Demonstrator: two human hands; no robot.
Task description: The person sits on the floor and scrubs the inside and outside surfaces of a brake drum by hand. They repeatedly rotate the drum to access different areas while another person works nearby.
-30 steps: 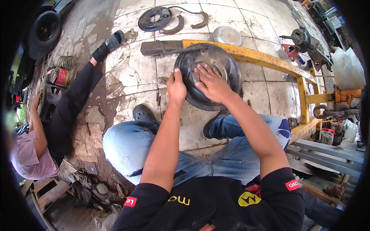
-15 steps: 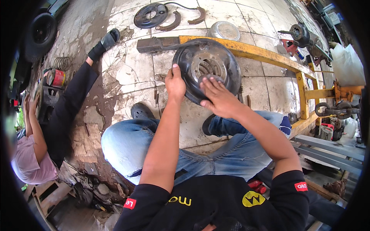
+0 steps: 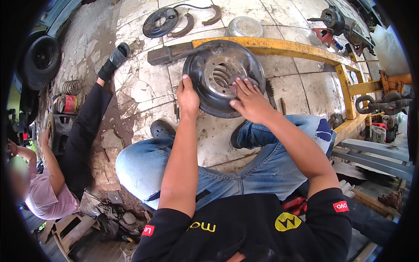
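A round black brake backing plate (image 3: 201, 59) is tilted up in front of me, its bare metal centre ring around an open hole. Coils of a spring (image 3: 222, 76) show through that hole. My left hand (image 3: 188, 98) is closed on the plate's left rim, thumb on the front face. My right hand (image 3: 251, 101) presses a small dark grey pad (image 3: 258, 83) against the lower right face, fingers laid over it. Whether the pad is cloth or sandpaper I cannot tell.
Behind the plate runs a yellow metal frame (image 3: 297, 52) with a chain (image 3: 379, 105) at right. Beyond lie another backing plate (image 3: 160, 22), curved brake shoes (image 3: 183, 26) and a round metal pan (image 3: 245, 28). A seated person (image 3: 52, 192) stretches a leg at left.
My right hand has slid the pad from beside the centre hole out toward the plate's right side. The left hand keeps its hold on the rim. The view has shifted slightly.
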